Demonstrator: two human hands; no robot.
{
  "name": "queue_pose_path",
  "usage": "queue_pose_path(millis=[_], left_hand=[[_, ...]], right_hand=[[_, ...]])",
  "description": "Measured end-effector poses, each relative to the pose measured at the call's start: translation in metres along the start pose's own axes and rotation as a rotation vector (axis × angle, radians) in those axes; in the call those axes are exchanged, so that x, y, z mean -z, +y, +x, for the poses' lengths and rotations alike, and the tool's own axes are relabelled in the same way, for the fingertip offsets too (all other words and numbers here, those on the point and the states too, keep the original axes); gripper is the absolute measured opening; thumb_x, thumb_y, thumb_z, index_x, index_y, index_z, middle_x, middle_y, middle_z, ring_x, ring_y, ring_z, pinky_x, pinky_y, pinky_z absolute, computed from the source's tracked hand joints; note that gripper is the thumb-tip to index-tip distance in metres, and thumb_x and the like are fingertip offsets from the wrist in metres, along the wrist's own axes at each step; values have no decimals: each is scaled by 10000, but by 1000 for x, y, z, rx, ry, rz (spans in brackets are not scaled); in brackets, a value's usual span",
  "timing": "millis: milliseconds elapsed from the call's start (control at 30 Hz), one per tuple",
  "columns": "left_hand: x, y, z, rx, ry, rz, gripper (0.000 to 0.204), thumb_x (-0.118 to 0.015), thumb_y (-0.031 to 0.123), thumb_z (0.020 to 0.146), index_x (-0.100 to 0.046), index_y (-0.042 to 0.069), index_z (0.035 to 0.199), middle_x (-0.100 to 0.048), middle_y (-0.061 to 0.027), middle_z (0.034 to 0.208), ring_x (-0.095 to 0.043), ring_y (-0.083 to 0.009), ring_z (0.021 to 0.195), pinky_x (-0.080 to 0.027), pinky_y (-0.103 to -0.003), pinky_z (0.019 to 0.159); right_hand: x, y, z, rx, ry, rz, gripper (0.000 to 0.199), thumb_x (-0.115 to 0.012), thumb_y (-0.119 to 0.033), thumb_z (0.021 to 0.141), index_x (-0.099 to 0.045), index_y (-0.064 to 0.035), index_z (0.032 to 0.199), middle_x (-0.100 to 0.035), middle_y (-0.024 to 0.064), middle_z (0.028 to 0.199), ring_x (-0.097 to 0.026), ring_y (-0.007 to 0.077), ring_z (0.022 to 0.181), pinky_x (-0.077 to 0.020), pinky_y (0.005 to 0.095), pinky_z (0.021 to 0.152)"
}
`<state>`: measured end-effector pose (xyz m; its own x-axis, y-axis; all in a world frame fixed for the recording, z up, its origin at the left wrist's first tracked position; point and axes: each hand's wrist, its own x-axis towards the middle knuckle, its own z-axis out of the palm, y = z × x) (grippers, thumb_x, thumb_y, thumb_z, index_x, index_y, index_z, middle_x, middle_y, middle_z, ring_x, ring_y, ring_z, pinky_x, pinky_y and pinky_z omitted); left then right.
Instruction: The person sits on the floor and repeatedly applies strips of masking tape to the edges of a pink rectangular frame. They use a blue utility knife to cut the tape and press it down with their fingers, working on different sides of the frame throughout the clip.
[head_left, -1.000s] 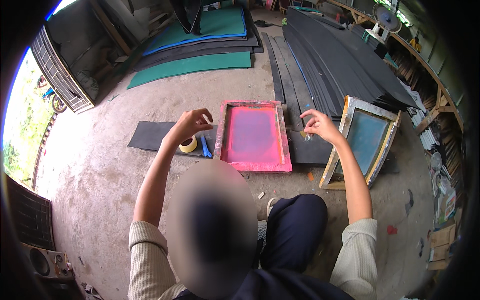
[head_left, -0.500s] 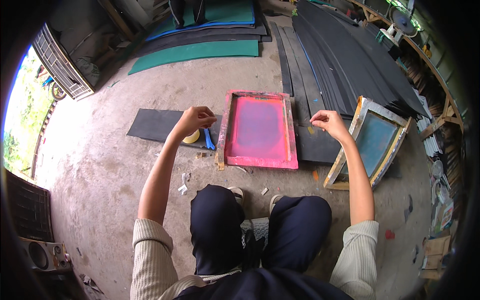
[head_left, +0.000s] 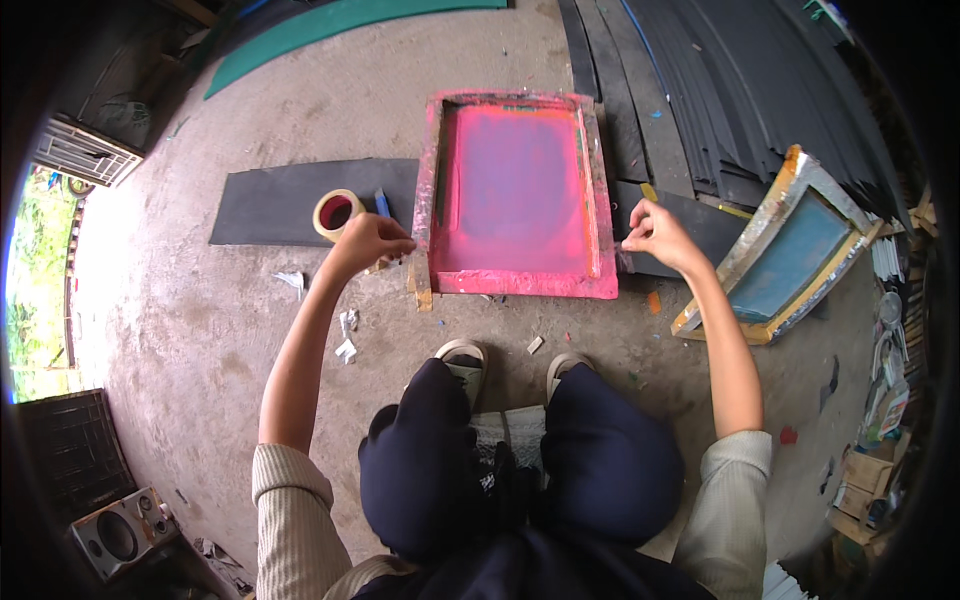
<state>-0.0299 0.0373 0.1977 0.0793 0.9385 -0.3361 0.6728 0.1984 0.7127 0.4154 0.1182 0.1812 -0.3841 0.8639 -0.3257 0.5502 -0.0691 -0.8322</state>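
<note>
A screen-printing frame [head_left: 525, 285] with pink-stained wood and a pink and purple mesh lies flat in front of my feet. My left hand [head_left: 368, 245] hovers at its lower left side, thumb and fingers pinched together. Off its lower right side is my right hand [head_left: 660, 238], pinched in the same way. Whatever the fingertips hold, if anything, is too thin or small to make out. Just beyond my left hand, a roll of tape [head_left: 322, 213] and a blue-handled tool [head_left: 382, 203] rest on a dark flat sheet [head_left: 265, 205].
To the right, a second screen frame [head_left: 785, 262] with teal mesh leans at a tilt. Stacked dark sheets [head_left: 740, 90] fill the far right, and a green sheet [head_left: 350, 28] lies at the back. White scraps [head_left: 346, 335] litter the concrete floor. A speaker [head_left: 120, 535] stands lower left.
My view has tipped downward, so the frames sit higher in the picture. Both hands have come nearer me relative to the pink frame. The tape roll, partly hidden before, shows more fully.
</note>
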Motion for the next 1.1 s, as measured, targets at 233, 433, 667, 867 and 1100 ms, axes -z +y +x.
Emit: queue_pose_path(millis=[233,433,667,867,1100], left_hand=[[-52,-46,37,135,-53,24,159,-725,120,745,-713,0,847,-692,-103,708,-667,-136,642,-513,-264,600],[-60,-53,49,130,-46,163,204,-731,194,745,-708,33,869,-692,-106,721,-678,-187,670,-504,-304,631],[-63,-40,47,84,-22,425,195,-710,272,758,-722,125,885,-661,-59,772,-600,-207,802,-474,-352,724],[-71,-35,45,21,37,484,159,-698,250,762,-707,104,826,-633,-29,757,-557,-205,847,-476,-366,741],[-78,-33,45,-154,127,651,149,-719,207,717,-694,85,799,-643,-4,764,-542,-194,825,-488,-348,710]], right_hand=[[-56,58,27,-59,-2,-293,175,-722,-46,707,-615,-29,845,-674,96,728,-586,220,742,-463,352,715],[-69,49,33,-68,4,-472,77,-711,-60,727,-673,-36,789,-667,88,717,-553,229,804,-462,362,729],[-76,47,37,74,7,-655,81,-713,-77,720,-649,-32,742,-650,75,734,-537,238,818,-421,372,751],[-76,40,36,67,-6,-737,55,-688,-85,736,-648,-50,753,-652,75,775,-523,231,885,-379,368,781],[-78,38,31,149,19,-805,71,-685,-83,735,-625,-47,741,-633,64,757,-516,221,890,-365,364,792]])
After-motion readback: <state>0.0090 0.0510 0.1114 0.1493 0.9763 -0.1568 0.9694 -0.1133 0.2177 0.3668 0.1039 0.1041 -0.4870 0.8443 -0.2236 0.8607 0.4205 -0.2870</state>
